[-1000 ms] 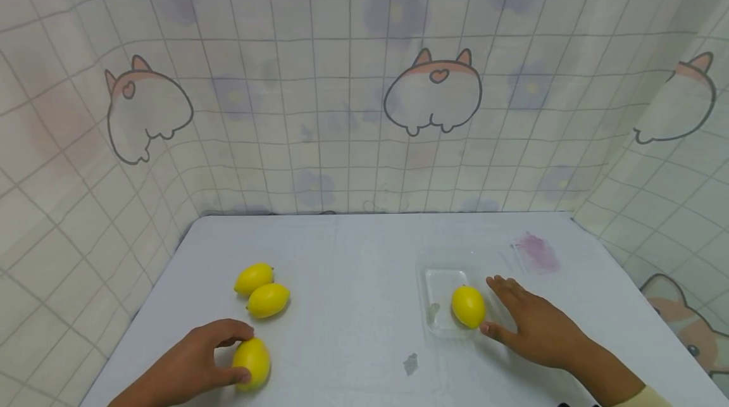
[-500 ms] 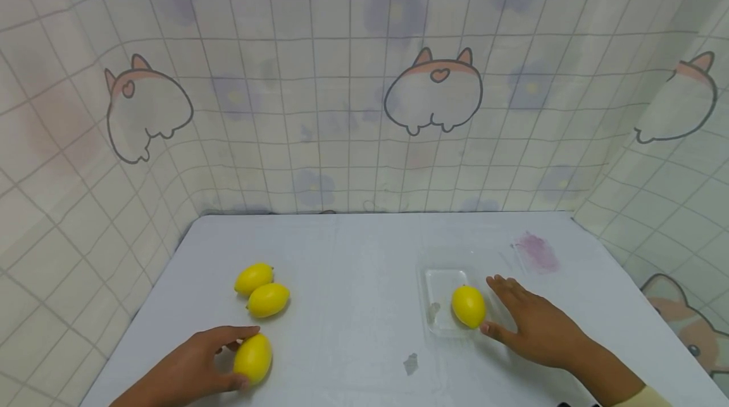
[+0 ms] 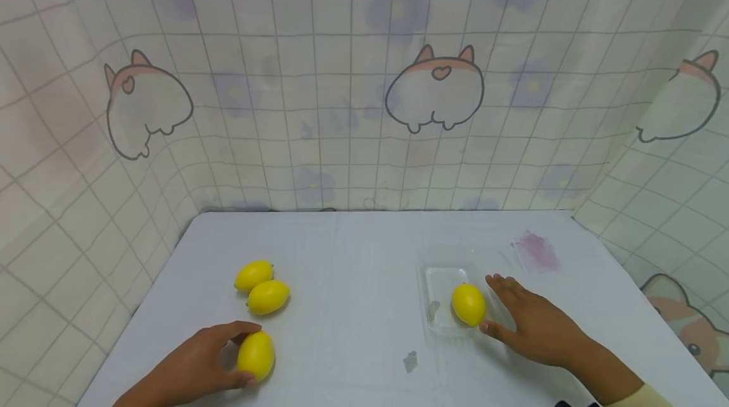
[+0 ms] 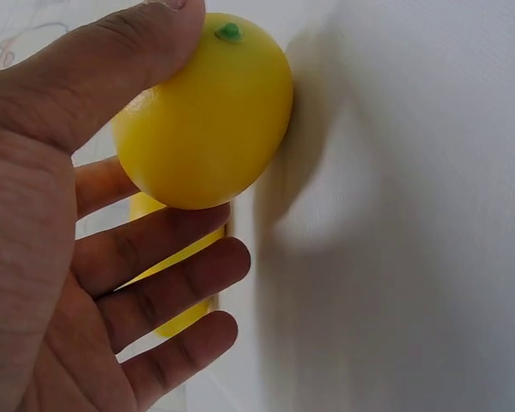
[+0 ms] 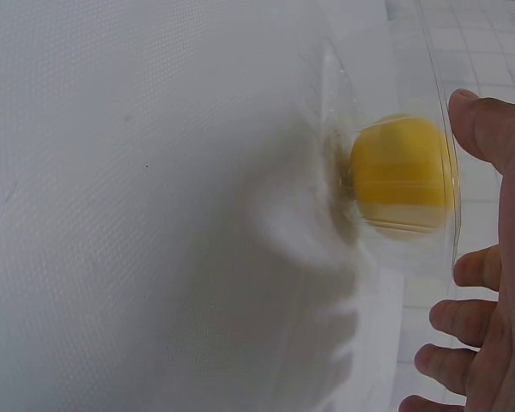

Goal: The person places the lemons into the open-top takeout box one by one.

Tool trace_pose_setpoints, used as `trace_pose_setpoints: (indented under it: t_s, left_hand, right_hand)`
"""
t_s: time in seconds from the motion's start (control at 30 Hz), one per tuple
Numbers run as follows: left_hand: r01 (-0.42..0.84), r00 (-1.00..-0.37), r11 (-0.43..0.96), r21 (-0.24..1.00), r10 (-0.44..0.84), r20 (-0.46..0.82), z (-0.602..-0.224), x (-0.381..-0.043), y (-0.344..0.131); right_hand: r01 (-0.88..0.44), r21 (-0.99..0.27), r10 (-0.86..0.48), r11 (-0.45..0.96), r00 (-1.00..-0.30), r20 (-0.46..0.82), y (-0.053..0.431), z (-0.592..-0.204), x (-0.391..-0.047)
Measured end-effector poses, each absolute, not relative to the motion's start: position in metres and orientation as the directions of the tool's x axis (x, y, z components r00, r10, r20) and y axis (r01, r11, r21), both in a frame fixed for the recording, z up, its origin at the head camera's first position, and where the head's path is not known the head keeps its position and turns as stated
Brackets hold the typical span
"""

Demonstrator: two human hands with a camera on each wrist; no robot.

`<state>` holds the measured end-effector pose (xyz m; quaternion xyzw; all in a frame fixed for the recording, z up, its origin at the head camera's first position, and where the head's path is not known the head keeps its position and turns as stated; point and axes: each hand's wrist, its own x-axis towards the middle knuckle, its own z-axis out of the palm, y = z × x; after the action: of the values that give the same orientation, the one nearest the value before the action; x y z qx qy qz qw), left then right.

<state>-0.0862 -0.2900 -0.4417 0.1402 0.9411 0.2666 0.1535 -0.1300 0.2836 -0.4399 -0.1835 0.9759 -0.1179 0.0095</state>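
Note:
My left hand (image 3: 207, 359) pinches a yellow lemon (image 3: 255, 356) between thumb and index finger at the front left of the table. In the left wrist view the thumb lies along this lemon (image 4: 210, 120), by its green stem tip, and the other fingers extend below it. Two more lemons lie touching just beyond, a nearer one (image 3: 268, 297) and a farther one (image 3: 254, 276). On the right, a clear plastic container (image 3: 429, 302) holds a single lemon (image 3: 469, 304). Close at the container's right side is my right hand (image 3: 535, 325), fingers extended and thumb apart, holding nothing.
The white table (image 3: 347, 280) is bordered by a hanging curtain (image 3: 342, 78) with grid lines and cartoon corgis, at the back and both sides. A pink patch (image 3: 537, 252) marks the back right of the table, and a grey patch (image 3: 411, 362) lies near the front.
My left hand and its lemon have shifted slightly right and away from me, and the lemon has turned a little. The right hand and the container have stayed in place.

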Motion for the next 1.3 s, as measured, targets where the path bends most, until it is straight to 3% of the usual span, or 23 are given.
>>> trace_pose_setpoints:
  t_s: [0.63,1.3]
  left_hand:
    - [0.232,-0.922,0.833,0.502,0.353,-0.16,-0.446,-0.087,-0.272]
    - [0.368,-0.915,0.792,0.488,0.401,0.039,-0.442,-0.098,-0.236]
  right_hand:
    - [-0.337,-0.238,-0.346,0.911,-0.938,0.003,0.283,-0.438,-0.13]
    - [-0.34,-0.253,-0.35,0.906,-0.937,0.008,0.283,-0.435,-0.128]
